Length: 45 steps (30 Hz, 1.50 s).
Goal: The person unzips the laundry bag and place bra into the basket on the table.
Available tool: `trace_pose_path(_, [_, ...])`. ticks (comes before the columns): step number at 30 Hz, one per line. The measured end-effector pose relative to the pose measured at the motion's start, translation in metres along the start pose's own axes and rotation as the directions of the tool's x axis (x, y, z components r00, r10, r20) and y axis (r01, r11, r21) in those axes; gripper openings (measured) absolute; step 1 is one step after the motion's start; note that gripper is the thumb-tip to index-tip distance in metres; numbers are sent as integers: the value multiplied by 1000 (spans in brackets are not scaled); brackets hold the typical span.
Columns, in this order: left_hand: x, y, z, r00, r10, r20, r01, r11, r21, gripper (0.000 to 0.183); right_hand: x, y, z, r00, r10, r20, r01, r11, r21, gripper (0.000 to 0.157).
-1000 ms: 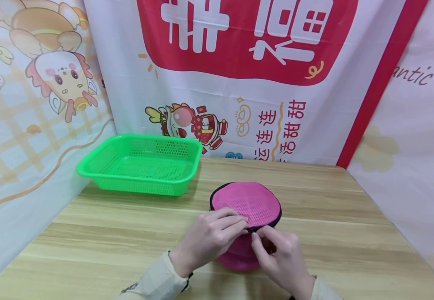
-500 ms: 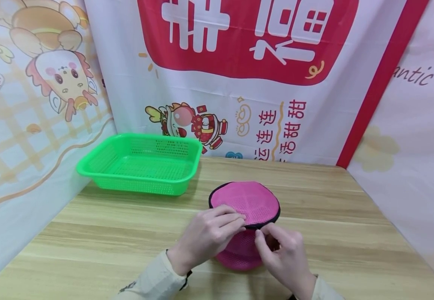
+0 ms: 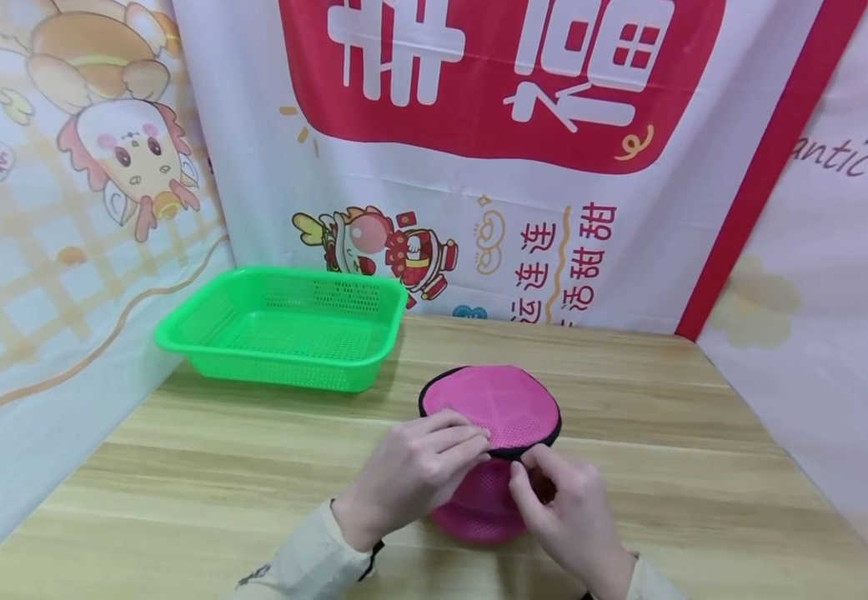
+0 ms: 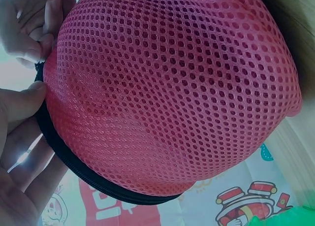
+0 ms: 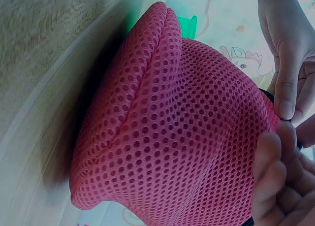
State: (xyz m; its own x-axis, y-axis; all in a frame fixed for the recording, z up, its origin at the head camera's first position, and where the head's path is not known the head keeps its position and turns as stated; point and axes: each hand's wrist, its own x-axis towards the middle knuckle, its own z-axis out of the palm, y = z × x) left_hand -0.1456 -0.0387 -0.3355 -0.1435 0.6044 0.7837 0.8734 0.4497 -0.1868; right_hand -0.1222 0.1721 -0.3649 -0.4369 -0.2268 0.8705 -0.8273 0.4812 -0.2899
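Observation:
A round pink mesh laundry bag (image 3: 504, 404) stands upright on the table, its flat top edged by a black zipper (image 4: 98, 182). My left hand (image 3: 420, 467) pinches the front rim, with the thumb lying against the zipper band in the left wrist view and the fingers across the top. Just right of it, my right hand (image 3: 570, 510) pinches at the zipper edge with thumb and curled index finger. Its fingertips cover whatever small part lies between them. Seen from the right wrist, the mesh side (image 5: 167, 122) bulges and creases; the bag's contents cannot be made out.
A green plastic basket (image 3: 283, 375) with perforated walls stands at the back left of the wooden table (image 3: 666, 417). Printed cloths hang behind the table (image 3: 629, 250) and along both sides.
My right hand has shifted slightly to the right along the front rim of the laundry bag. The left hand keeps its hold with hardly any movement.

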Motion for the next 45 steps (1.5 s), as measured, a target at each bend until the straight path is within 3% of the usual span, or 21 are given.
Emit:
trace_pose_path(7, [-1, 7, 0, 999, 1, 48, -1, 1000, -1, 21, -3, 0, 4, 996, -87, 35, 85, 996, 30, 15])
trace_pose_path(17, [0, 8, 1, 997, 6, 71, -6, 1000, 6, 23, 0, -3, 7, 990, -141, -5, 141, 989, 31, 17])
trace_pose_path(21, [0, 8, 3, 998, 18, 57, -19, 1000, 17, 20, 1, -4, 7, 989, -146, -21, 146, 989, 19, 19])
trace_pose_path(26, [-2, 7, 3, 999, 36, 24, -37, 999, 29, 18, 0, -4, 8, 990, -142, -3, 142, 990, 8, 11])
trace_pose_path(34, [-1, 7, 4, 998, 58, -6, -58, 997, 49, 27, 0, -6, 9, 989, -146, -19, 146, 989, 6, 12])
trace_pose_path(45, [0, 8, 3, 998, 67, -4, -67, 997, 46, 23, 3, -10, 6, 986, -158, -51, 156, 987, -28, 13])
